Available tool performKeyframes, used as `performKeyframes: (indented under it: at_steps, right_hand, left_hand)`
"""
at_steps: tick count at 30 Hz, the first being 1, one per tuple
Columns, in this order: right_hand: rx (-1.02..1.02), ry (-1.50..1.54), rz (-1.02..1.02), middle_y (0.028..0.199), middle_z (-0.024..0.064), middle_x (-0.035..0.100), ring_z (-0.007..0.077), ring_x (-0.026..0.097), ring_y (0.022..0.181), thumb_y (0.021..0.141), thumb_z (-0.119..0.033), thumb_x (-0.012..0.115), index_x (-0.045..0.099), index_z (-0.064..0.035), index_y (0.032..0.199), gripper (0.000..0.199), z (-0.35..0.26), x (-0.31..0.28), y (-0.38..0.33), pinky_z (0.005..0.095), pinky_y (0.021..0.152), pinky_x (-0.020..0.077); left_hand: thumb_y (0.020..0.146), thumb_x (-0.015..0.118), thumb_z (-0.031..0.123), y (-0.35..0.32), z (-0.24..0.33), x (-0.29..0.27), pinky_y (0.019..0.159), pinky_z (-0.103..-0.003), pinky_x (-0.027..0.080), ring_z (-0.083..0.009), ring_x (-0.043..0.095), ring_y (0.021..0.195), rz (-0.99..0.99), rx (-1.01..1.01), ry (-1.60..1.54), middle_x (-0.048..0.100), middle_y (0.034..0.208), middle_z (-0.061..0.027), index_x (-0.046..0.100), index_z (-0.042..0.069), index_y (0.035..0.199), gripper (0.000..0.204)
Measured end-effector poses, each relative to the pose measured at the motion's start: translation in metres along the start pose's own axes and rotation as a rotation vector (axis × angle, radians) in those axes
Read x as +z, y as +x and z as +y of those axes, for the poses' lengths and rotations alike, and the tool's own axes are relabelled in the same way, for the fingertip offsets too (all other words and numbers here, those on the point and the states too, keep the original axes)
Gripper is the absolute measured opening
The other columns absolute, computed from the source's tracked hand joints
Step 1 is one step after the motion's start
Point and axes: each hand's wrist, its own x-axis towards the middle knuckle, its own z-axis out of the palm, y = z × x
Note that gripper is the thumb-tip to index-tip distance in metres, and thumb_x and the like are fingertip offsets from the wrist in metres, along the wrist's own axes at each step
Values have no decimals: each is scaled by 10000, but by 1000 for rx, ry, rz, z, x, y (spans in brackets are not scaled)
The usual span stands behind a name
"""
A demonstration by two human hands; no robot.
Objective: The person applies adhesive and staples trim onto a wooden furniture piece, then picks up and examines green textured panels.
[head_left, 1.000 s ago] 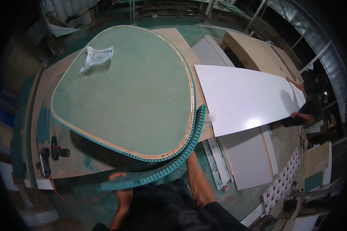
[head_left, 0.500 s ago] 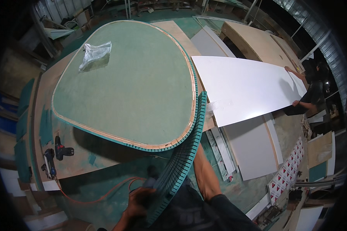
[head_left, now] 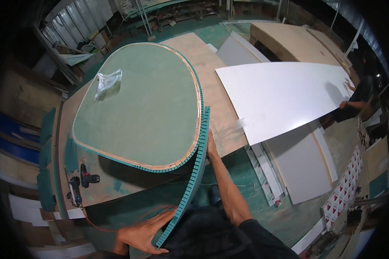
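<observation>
a big rounded green panel [head_left: 142, 105] lies flat on a plywood table [head_left: 220, 86], its edge rimmed with a pale wood band and a teal lining. to its right a long white sheet [head_left: 285, 93] rests across the table and beyond it, and at the sheet's far end another person's hands [head_left: 346, 95] lie on its edge. below the sheet, grey boards [head_left: 304, 164] lie on the green floor [head_left: 263, 216].

a teal notched strip [head_left: 194, 172] runs along the panel's right edge, then peels away from it and curves down toward the person, well clear of the panel's lower rim. the strip stands on edge, with its cut slots facing the panel.

the right hand [head_left: 212, 146] is stretched out along the strip just below where it leaves the panel, fingers flat against its outer face and pressing rather than gripping. the left hand [head_left: 142, 235] is at the strip's lower end, open with fingers spread, the palm laid against the strip; whether the thumb wraps round it cannot be told.

a crumpled clear plastic bag [head_left: 107, 82] sits on the panel's far left part. at the table's near left corner two cordless drills [head_left: 80, 185] lie side by side. a thin orange cord [head_left: 116, 224] loops over the floor near the left hand.
</observation>
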Motion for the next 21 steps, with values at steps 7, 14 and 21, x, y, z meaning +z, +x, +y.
performKeyframes:
  at_steps: [7, 14, 21]
  right_hand:
    - [63, -113, 208, 1373, 159, 581, 231, 544, 1254, 1074, -528, 288, 503, 26, 1436, 696, 57, -33, 40, 330, 1080, 387]
    - [58, -14, 86, 1375, 161, 582, 223, 533, 1268, 1070, -538, 304, 507, 40, 1427, 709, 52, -37, 43, 321, 1090, 372]
    - [146, -87, 140, 1433, 190, 513, 283, 416, 1392, 1076, -567, 252, 481, 57, 1435, 755, 26, -21, 20, 347, 1188, 257]
  left_hand:
    - [724, 898, 284, 33, 36, -25, 1101, -375, 429, -348, 483, 1360, 96, -144, -141, 329, 1562, -301, 79, -70, 1581, 1237]
    - [825, 812, 180, 47, 54, -4, 1028, -349, 480, -276, 607, 1248, 443, -273, -242, 597, 1393, -210, 381, -5, 1530, 846]
    - [794, 757, 60, 67, 55, 0, 902, -327, 545, -266, 687, 1126, 600, -221, 15, 679, 1253, -215, 555, -17, 1399, 642]
